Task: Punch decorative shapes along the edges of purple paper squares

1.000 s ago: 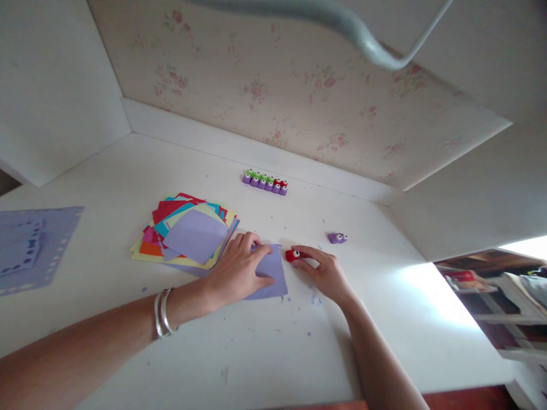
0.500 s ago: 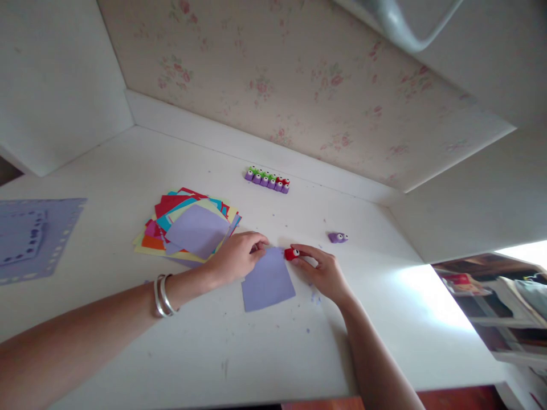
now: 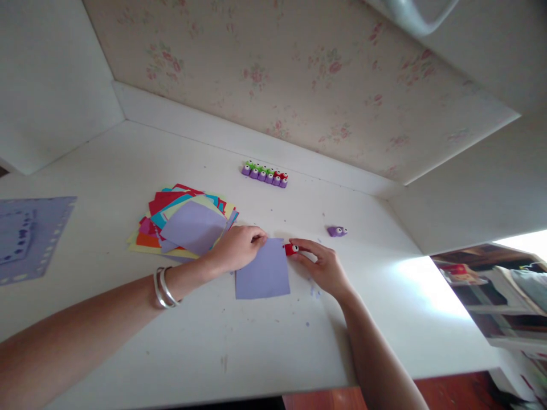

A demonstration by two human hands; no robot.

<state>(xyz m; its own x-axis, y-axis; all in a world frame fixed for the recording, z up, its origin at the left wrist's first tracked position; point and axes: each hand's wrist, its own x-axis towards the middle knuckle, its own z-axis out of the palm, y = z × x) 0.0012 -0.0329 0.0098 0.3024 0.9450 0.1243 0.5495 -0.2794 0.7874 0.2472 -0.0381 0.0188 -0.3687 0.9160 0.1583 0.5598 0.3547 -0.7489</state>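
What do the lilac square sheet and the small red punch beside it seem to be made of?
Lilac square sheet: likely matte craft paper, thin and lying flat. Small red punch: probably glossy moulded plastic, given its solid colour and printed eye.

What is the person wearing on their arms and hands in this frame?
Both forearms are bare, with no sleeves in view. The left hand has two thin silver bangles at the wrist. The right hand shows no gloves, watch or bracelet; rings are too small to tell.

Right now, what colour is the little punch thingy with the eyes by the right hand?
Red. The little punch at the right hand's fingertips shows in the head view, at the lilac sheet's corner.
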